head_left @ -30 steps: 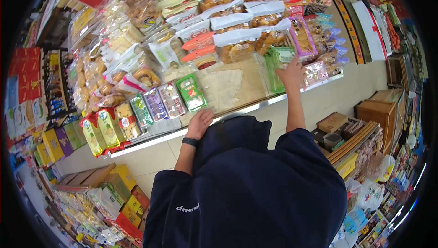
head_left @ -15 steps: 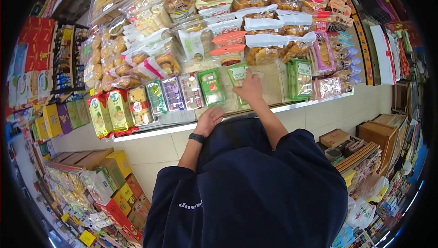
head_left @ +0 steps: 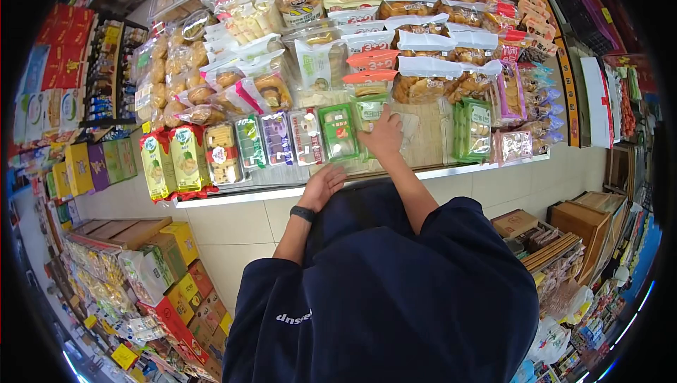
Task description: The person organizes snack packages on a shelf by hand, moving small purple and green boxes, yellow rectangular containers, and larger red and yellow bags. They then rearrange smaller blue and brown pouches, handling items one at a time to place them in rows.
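My right hand (head_left: 383, 134) is over a green-and-clear snack packet (head_left: 371, 108), with the thumb on its left side and the fingers on its right. Its lower part is partly hidden by the hand. Directly to the left stands another green packet (head_left: 339, 132) with a clear window. My left hand (head_left: 325, 184) is at the front edge of the display, just below that packet; its fingers are stretched out and hold nothing. A dark band is on the left wrist.
Several packets, including a red-and-white one (head_left: 308, 137) and a purple one (head_left: 277, 140), line the front row to the left. Further right are stacked green packets (head_left: 472, 129). Bagged breads (head_left: 423, 87) fill the rows behind. A metal rim (head_left: 451, 172) borders the display.
My right hand has shifted the green-and-clear packet left along the display, closer to the green packet beside it. My left hand stays near the edge. The view has turned slightly.
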`<state>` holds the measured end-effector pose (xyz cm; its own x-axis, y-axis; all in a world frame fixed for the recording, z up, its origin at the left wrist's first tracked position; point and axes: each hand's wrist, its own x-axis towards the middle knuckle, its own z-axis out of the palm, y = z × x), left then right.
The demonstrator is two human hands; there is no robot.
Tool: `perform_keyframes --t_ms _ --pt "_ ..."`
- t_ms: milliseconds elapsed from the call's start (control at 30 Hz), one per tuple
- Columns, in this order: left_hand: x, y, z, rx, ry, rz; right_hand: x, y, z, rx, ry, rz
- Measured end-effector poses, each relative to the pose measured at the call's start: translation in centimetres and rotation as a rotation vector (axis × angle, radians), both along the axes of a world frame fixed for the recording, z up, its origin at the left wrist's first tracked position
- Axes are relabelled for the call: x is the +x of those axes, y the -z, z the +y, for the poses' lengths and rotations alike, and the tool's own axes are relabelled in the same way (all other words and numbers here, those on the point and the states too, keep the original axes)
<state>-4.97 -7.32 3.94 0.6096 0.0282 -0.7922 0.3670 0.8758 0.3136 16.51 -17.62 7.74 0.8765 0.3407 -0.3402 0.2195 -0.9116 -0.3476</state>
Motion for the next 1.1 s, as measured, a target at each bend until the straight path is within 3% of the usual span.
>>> perform_keyframes --t_ms 333,433,533,633,733,933,1100 --pt "1.2 0.1 -1.1 -0.013 0.043 0.015 -1.2 5.0 -1.7 0.07 -0.046 0.013" --pt "1.9 -0.3 -1.6 -0.018 0.082 0.005 -0.1 4.9 -3.9 0.241 -0.064 -0.088" --pt "3.0 -0.1 -2.5 -0.015 0.116 -0.007 2.9 3.4 -7.6 0.216 -0.067 -0.267" --pt "4.0 0.8 -3.6 -0.036 0.156 -0.056 6.3 -0.2 -12.6 0.232 0.089 -0.457" --pt "5.3 1.9 -4.9 -0.076 0.184 -0.057 9.3 -3.0 -17.3 0.064 0.207 -0.543" --pt "7.9 2.9 -7.8 -0.091 0.118 -0.026 12.8 -1.3 -22.5 -0.257 0.316 -0.441" --pt "8.4 3.5 -9.6 -0.056 0.017 -0.016 14.1 -1.6 -23.1 -0.25 0.289 -0.333"
